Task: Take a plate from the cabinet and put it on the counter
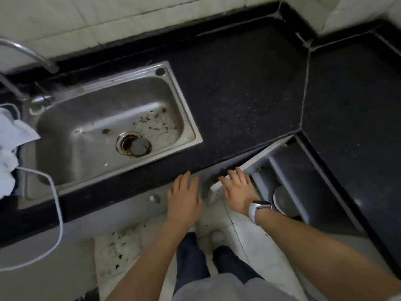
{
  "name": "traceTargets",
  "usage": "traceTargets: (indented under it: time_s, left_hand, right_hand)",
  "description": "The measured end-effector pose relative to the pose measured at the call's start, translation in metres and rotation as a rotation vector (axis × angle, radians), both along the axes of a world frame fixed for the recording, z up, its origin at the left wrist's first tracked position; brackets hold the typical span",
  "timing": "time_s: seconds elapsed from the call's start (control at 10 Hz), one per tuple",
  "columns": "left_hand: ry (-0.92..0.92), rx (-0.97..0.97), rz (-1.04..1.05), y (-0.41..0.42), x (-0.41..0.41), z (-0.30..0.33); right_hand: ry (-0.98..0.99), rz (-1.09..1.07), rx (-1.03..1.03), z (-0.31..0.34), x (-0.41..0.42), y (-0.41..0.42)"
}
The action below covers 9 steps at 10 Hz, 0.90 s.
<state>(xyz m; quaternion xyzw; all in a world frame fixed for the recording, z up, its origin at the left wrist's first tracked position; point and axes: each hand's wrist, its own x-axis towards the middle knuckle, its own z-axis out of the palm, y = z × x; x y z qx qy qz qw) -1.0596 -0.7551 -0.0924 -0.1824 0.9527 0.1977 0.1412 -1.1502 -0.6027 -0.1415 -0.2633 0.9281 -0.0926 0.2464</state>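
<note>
Steel-grey plate [283, 199] sits low in the open cabinet [303, 181], just right of the empty, spread right hand [238, 192]; the left hand [184, 198], also open, is farther off.

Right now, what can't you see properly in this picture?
Head view only:
- Plate in the cabinet: the right hand and its watch cover part of it.
- Cabinet inside: too dark.
- Tap: cut off by the left edge.
- White cloth: cut off there too.
- Feet: blurred.
</note>
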Motion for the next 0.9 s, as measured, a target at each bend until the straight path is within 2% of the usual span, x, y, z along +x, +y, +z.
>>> traceTargets:
  time_s: [0.2,0.3,0.5,0.8,0.9]
  left_hand:
    - [0.080,-0.053,-0.372,0.004,-0.052,-0.009]
    - [0.058,-0.084,-0.554,0.020,-0.079,-0.016]
    - [-0.071,-0.131,-0.528,0.046,-0.123,-0.027]
    - [-0.130,-0.154,-0.494,0.043,-0.126,-0.038]
    - [-0.140,-0.184,-0.500,0.044,-0.126,-0.038]
  right_hand:
    - [0.030,-0.288,-0.054,-0.004,0.042,0.021]
    - [0.043,-0.529,-0.065,-0.005,0.065,0.051]
    - [0.010,-0.884,0.100,-0.006,0.070,0.101]
    - [-0.002,-0.991,0.180,-0.010,0.029,0.170]
    - [-0.016,-1.014,0.075,-0.007,0.017,0.180]
